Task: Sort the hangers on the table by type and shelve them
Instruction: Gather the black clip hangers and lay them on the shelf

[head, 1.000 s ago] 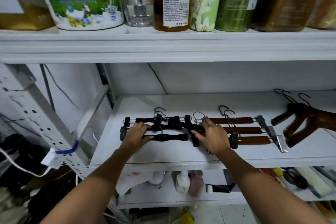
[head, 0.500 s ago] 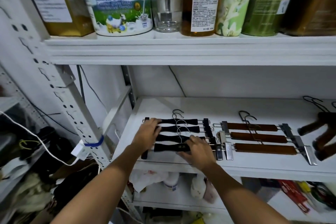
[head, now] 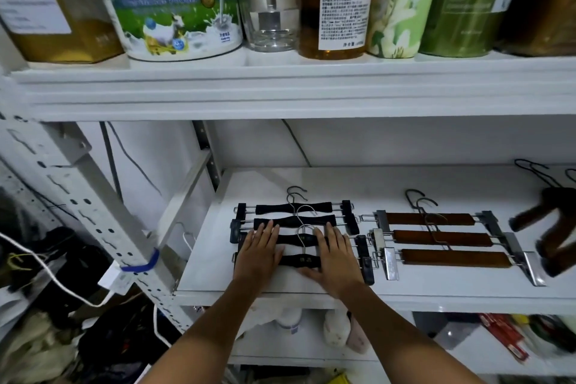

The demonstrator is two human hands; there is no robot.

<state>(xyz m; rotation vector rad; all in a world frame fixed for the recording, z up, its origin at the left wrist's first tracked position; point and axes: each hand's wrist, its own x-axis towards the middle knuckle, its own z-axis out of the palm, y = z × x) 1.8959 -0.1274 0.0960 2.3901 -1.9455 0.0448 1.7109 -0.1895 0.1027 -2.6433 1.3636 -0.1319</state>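
The shelf [head: 311, 285] under the hands held sorted groups, so the task looked nearly done. Brown hangers [head: 442, 238] lay in a row right of the right hand [head: 333, 256]; beyond them, blurred, perhaps darker wooden ones [head: 554, 227]. Black hangers [head: 293, 207] lay beneath both palms: left hand [head: 258, 249] and right lay flat, fingers straight, pressing, grasping nothing.

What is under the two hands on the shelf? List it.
The left hand and right hand lie flat on the black clip hangers. Bar sections under the palms are hidden.
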